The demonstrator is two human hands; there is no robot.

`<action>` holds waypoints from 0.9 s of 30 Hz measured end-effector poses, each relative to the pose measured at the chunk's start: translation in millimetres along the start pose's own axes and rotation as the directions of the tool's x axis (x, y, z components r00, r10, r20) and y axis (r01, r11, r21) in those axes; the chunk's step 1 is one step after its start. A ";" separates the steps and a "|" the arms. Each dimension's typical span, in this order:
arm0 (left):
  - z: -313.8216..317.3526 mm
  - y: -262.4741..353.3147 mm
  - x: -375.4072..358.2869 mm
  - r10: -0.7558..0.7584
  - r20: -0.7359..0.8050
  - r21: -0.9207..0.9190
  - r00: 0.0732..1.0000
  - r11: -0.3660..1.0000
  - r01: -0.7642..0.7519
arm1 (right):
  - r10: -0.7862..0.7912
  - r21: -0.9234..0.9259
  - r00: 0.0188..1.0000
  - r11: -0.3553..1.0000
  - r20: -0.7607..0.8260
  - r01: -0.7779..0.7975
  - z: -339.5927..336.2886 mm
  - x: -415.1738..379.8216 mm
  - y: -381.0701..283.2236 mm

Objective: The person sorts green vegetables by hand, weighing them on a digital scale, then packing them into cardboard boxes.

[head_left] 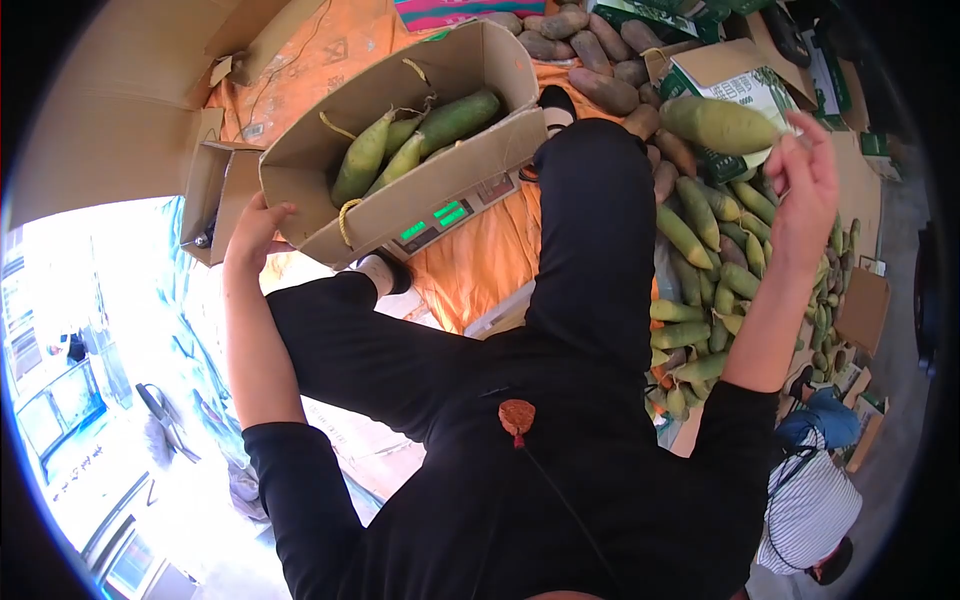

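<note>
Held up at the right, a green radish [722,124] hangs sideways from my right hand [803,178], whose thumb and fingers pinch its narrow end. My left hand [254,232] grips the near left corner of an open cardboard box [400,205], thumb on its wall. Several green radishes [460,117] lie inside that box, which has yellow rope handles [347,222]. Under the box is a scale with lit green digits [432,223]; its platform is hidden.
A big heap of green radishes [700,285] spreads to my right. Beyond it lie reddish-brown roots [603,92] and printed cartons [735,95]. Orange sheeting [470,275] covers the floor. Another person in a striped top [815,510] is at the lower right. Large cardboard [110,110] stands left.
</note>
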State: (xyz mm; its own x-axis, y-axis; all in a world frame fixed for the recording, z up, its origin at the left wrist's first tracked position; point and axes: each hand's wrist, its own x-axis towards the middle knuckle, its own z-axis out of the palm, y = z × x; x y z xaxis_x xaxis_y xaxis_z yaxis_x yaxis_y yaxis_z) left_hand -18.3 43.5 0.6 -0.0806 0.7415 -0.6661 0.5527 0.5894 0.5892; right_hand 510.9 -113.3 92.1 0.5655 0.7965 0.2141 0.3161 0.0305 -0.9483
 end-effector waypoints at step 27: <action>-3.4 -3.4 5.8 0.003 -0.004 -0.018 1.000 1.000 -0.004 | 0.094 -0.405 0.869 0.905 0.486 0.128 231.3 68.9 44.6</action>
State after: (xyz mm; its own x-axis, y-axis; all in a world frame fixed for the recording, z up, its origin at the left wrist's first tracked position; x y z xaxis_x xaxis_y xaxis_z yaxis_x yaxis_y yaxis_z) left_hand -23.5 46.8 -3.7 -0.0820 0.7448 -0.6622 0.5382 0.5923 0.5995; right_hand 387.8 82.6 10.3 0.1508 0.9884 -0.0174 0.6673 -0.1148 -0.7359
